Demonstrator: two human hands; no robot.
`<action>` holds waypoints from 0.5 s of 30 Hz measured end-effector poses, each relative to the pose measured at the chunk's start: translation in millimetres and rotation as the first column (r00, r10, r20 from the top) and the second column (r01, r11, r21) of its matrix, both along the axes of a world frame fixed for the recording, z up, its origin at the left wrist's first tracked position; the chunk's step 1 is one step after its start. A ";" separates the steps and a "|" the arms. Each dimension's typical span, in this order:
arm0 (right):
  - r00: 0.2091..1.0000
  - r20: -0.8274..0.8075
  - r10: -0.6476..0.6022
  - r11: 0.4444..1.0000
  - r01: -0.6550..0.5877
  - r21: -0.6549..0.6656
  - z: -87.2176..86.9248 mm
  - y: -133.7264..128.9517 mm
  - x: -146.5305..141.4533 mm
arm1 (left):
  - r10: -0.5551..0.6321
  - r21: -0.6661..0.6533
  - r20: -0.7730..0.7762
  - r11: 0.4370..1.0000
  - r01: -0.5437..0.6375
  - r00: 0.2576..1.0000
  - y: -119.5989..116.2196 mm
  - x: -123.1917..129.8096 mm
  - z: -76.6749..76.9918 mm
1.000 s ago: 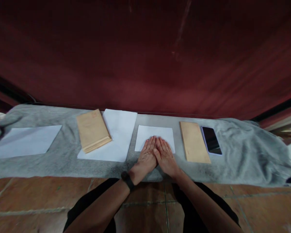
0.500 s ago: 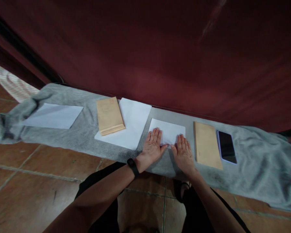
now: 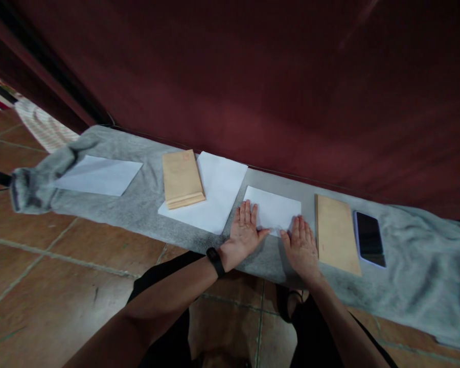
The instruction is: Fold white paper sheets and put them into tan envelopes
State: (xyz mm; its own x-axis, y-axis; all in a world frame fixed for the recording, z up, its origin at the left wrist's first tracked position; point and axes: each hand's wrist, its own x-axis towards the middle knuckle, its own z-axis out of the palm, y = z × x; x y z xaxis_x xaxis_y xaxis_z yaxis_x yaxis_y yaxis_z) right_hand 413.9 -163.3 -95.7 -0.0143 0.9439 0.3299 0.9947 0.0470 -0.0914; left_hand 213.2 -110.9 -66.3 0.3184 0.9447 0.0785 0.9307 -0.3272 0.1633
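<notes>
A folded white paper (image 3: 276, 207) lies on a grey cloth (image 3: 138, 214) in front of me. My left hand (image 3: 246, 232) rests flat on its lower left part, palm down, thumb pointing inward. On its lower right corner lies my right hand (image 3: 301, 248), also flat, with the thumb apart from the fingers. Neither hand grips anything. Left of my left hand, a stack of brown envelopes (image 3: 183, 178) sits partly on larger white sheets (image 3: 222, 189). Brown envelopes (image 3: 337, 232) also lie just right of my right hand.
A phone (image 3: 370, 239) lies beside the right-hand envelopes. Another white sheet (image 3: 101, 175) is at the far left of the cloth. Behind the cloth rises a dark red upright surface (image 3: 253, 92). Brown floor tiles (image 3: 99, 245) show below the front edge.
The view has shifted, so the cloth's things appear a little further right. My hands are slightly further apart on the folded paper, both still flat.
</notes>
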 end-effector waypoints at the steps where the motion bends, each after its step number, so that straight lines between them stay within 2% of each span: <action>1: 1.000 -0.008 -0.001 1.000 0.001 0.001 0.2 0.9 1.0 | 0.008 -0.002 -0.003 1.000 -0.008 1.000 0.5 0.5 0.9; 4: 0.998 -0.052 -0.019 1.000 0.019 0.003 2.2 7.3 4.1 | 0.016 0.014 -0.004 1.000 -0.016 1.000 4.6 2.5 5.7; 8: 0.989 -0.147 0.019 1.000 -0.017 0.013 10.4 22.5 -1.9 | -0.087 0.092 0.025 0.992 0.084 0.996 15.9 8.6 11.2; 12: 0.955 -0.290 0.066 0.997 -0.071 -0.005 21.3 40.2 -21.1 | -0.211 0.114 0.055 0.972 0.203 0.976 29.2 18.6 7.3; 15: 0.939 -0.336 0.069 0.994 -0.092 -0.053 25.5 51.7 -34.2 | -0.230 0.089 0.041 0.970 0.226 0.972 38.3 24.6 2.1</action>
State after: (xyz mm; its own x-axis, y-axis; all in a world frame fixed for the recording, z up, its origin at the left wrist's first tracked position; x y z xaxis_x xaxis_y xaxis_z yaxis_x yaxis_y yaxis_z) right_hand 379.8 -111.6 -70.2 0.0083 0.9643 0.2647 0.8999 0.1082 -0.4223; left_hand 237.9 -72.6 -64.2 0.5183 0.8371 0.1752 0.8212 -0.5443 0.1715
